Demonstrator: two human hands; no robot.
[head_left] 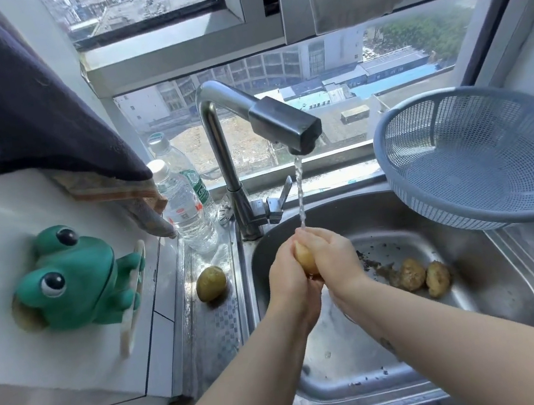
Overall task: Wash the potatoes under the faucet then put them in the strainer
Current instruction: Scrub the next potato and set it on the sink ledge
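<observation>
**Potato held in both hands under running faucet**

One potato is clasped between both hands over the sink basin, directly below the spout. The left hand curls round its left side and underside; the right hand wraps its right side; the fingers of both press onto the skin. The water stream falls from the faucet onto the tops of the hands.

Two more potatoes lie touching on the floor of the sink, toward its right wall; dark grit is scattered beside them. A fourth potato rests on the patterned steel ledge along the sink's left edge. The blue strainer stands tilted at the sink's far right corner, well apart from the hands.

Two water bottles stand at the ledge's far end, just beside the faucet's base; a green frog toy sits against the white surface further left.
</observation>
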